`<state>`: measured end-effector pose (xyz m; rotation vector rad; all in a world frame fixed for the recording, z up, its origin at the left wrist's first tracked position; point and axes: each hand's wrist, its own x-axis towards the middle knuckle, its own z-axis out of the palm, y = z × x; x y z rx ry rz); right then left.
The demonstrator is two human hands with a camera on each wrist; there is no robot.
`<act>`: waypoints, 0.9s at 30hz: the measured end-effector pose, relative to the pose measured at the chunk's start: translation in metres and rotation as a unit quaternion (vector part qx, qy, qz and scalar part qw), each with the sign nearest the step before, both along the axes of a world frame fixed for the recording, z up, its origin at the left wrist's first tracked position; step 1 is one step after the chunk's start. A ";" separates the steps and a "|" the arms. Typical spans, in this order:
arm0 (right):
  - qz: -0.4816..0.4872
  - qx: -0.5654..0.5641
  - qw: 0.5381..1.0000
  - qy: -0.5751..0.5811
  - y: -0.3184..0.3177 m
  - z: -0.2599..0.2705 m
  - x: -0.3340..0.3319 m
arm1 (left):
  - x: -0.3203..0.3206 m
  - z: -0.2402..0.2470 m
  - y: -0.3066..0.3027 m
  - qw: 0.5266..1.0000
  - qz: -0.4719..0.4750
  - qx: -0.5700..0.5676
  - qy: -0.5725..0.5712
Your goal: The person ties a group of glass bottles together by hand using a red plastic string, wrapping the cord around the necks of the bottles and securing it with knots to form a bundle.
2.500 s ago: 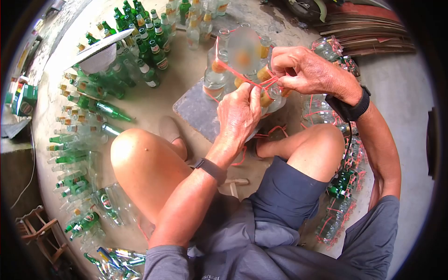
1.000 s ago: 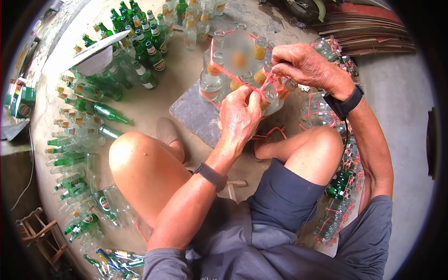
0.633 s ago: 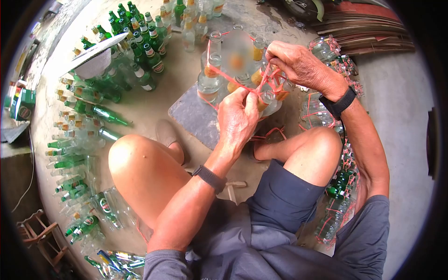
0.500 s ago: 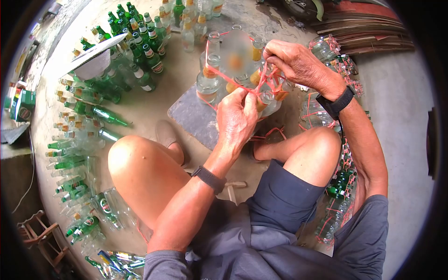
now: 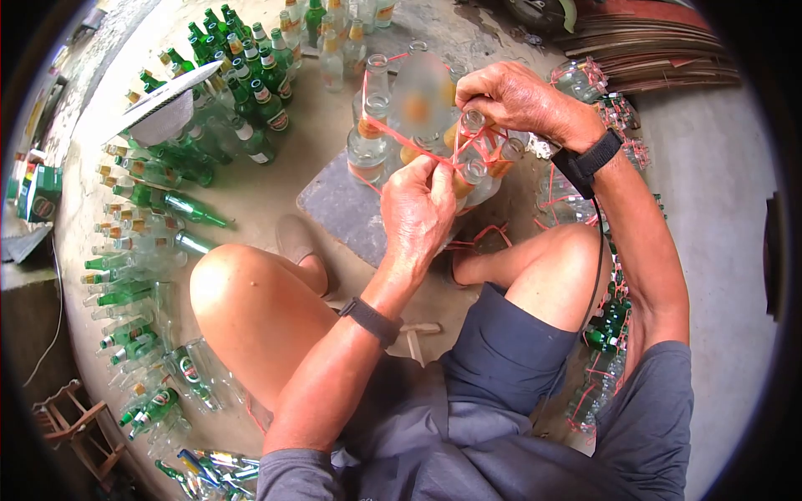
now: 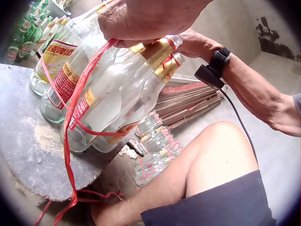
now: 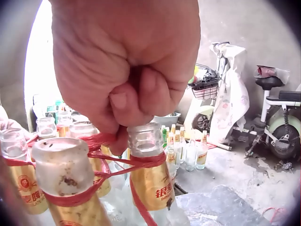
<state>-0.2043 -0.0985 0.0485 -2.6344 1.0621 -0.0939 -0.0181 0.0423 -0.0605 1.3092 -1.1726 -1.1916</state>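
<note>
Bottles (image 5: 370, 144) tied with red string (image 5: 401, 138), upper centre, on slab (image 5: 334, 196).
At the necks, left hand (image 5: 418, 209) and right hand (image 5: 510, 96) pinch string, close together. Only wrist views show labels (image 7: 157, 190): gold neck, red body, Chinese writing.

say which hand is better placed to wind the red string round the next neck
Right, probably: the right hand pinches the red string at the bottle necks, while the left hand holds it taut.

Green bottles (image 5: 242, 92) crowd the left; bare floor (image 5: 280, 184) lies open beside the tied bottles (image 5: 368, 149).
</note>
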 end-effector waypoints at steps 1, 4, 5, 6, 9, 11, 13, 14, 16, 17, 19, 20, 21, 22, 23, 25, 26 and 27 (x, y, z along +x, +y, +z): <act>0.006 0.007 1.000 0.006 -0.002 0.000 0.000 | 0.000 -0.001 0.000 1.000 0.006 -0.002 0.008; -0.001 0.037 0.999 0.025 -0.005 0.003 0.002 | 0.004 -0.005 -0.001 1.000 0.010 0.003 0.018; -0.001 0.037 0.999 0.025 -0.005 0.005 0.003 | 0.005 -0.006 -0.001 1.000 0.008 0.009 0.021; -0.017 0.051 0.998 0.040 -0.005 0.007 0.005 | 0.009 -0.003 0.000 1.000 0.009 0.009 0.021; -0.018 0.047 0.998 0.041 -0.005 0.006 0.005 | 0.016 0.004 0.002 0.998 -0.011 0.052 -0.017; -0.003 0.030 0.999 0.027 -0.007 0.004 0.003 | 0.017 0.002 0.003 0.999 -0.005 0.038 -0.019; 0.012 0.017 0.998 0.061 -0.008 0.006 0.005 | 0.021 0.003 0.003 0.999 -0.012 0.041 -0.028; 0.012 0.017 0.998 0.061 -0.008 0.006 0.005 | 0.021 0.003 0.003 0.998 -0.018 0.044 -0.039; -0.002 0.034 0.997 0.073 -0.008 0.007 0.008 | 0.022 0.005 0.004 0.999 -0.011 0.026 -0.026; -0.003 0.034 0.997 0.073 -0.008 0.008 0.008 | 0.022 0.006 0.006 1.000 -0.005 0.009 -0.013; -0.012 0.049 0.993 0.106 -0.008 0.011 0.010 | 0.025 0.009 0.007 1.000 -0.008 0.015 -0.007; -0.012 0.049 0.993 0.105 -0.006 0.011 0.008 | 0.027 0.010 0.008 1.000 -0.011 0.022 -0.002; -0.004 0.046 0.996 0.077 -0.004 0.011 0.005 | 0.030 0.011 0.008 1.000 -0.010 0.022 -0.003; 0.003 0.043 0.998 0.050 -0.002 0.012 0.003 | 0.032 0.011 0.009 1.000 -0.014 0.014 -0.011; 0.003 0.043 0.998 0.049 0.002 0.010 0.000 | 0.034 0.012 0.009 1.000 -0.019 0.006 -0.019; -0.091 -0.028 0.995 -0.014 0.018 0.010 0.002 | 0.036 0.016 0.011 1.000 -0.019 0.010 -0.019; -0.090 -0.028 0.995 -0.015 0.031 0.010 0.005 | 0.037 0.017 0.011 1.000 -0.019 0.014 -0.019; -0.087 -0.096 0.990 -0.052 0.051 0.014 0.014 | 0.038 0.018 0.011 1.000 -0.018 0.014 -0.020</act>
